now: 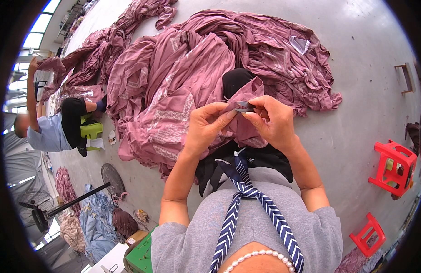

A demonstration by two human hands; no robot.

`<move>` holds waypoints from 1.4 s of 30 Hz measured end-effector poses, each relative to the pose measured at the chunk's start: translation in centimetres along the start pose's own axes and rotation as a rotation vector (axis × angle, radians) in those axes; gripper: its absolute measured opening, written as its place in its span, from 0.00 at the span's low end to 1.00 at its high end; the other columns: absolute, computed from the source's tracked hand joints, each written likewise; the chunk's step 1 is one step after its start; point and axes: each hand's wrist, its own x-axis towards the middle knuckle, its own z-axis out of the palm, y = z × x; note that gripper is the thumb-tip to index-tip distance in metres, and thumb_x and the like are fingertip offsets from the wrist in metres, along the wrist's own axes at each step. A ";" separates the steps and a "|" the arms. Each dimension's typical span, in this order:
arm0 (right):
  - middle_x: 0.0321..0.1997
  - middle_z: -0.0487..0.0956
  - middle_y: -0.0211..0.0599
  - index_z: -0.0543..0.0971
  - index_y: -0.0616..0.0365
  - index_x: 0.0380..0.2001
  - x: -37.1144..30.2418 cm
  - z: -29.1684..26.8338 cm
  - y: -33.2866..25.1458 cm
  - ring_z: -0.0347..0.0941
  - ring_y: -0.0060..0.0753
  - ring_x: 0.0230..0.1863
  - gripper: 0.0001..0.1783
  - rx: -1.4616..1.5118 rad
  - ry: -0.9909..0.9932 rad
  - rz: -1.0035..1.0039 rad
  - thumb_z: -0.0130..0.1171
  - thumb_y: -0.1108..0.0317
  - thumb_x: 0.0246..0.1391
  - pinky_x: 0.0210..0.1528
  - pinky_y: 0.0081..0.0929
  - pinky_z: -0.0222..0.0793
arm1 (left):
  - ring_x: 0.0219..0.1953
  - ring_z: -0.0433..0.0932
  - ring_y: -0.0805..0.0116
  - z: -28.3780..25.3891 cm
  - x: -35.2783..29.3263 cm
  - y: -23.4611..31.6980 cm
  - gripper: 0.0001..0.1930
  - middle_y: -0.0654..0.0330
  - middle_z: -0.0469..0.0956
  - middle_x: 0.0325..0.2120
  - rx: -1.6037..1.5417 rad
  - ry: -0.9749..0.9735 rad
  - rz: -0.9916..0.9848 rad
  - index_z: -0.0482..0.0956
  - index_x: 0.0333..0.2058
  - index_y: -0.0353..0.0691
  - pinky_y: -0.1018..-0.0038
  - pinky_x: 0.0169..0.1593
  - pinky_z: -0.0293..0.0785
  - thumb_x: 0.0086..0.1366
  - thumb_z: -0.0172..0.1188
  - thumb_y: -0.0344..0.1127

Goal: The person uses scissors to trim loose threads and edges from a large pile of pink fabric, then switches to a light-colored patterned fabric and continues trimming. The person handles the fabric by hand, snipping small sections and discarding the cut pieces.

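Note:
Pinched closed on an edge of mauve-pink fabric [247, 92], my left hand [205, 127] is raised over my lap. My right hand [275, 122] is closed too, around a small grey tool [243, 108] with a thin metal-looking part. That tool meets the fabric edge between my fingertips, and its exact kind is too small to make out. The same fabric hangs below my hands and spreads in a big crumpled heap [174, 86] with whitish patterned bands over the floor ahead. A white patch [299, 45] lies on the heap's far right.
At the left a co-worker [51, 129] sits on a green stool [91, 130], lifting more pink fabric. A black standing fan [40, 211] and blue cloth [96, 218] are at the lower left. Two red stools [393, 167] stand on the right.

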 end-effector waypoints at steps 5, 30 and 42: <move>0.23 0.76 0.37 0.76 0.59 0.33 -0.1 0.3 0.1 0.73 0.31 0.20 0.14 0.007 0.014 -0.008 0.67 0.63 0.48 0.23 0.24 0.68 | 0.25 0.73 0.85 0.0 -0.1 -0.2 0.09 0.68 0.78 0.25 0.040 -0.011 0.007 0.80 0.40 0.33 0.87 0.26 0.70 0.62 0.61 0.30; 0.34 0.80 0.27 0.75 0.57 0.50 2.7 -3.1 4.1 0.61 0.11 0.22 0.24 0.622 -0.372 0.312 0.64 0.71 0.47 0.25 0.15 0.60 | 0.24 0.68 0.85 -0.5 0.5 1.9 0.07 0.71 0.74 0.23 0.046 -0.112 -0.252 0.80 0.34 0.34 0.86 0.28 0.62 0.58 0.65 0.30; 0.29 0.77 0.35 0.77 0.57 0.29 -0.4 -1.4 2.1 0.76 0.40 0.30 0.17 -0.004 -0.134 -0.218 0.64 0.79 0.28 0.30 0.28 0.72 | 0.24 0.75 0.66 -1.1 0.6 0.0 0.09 0.59 0.77 0.24 0.782 0.195 0.720 0.78 0.26 0.37 0.74 0.28 0.71 0.45 0.65 0.19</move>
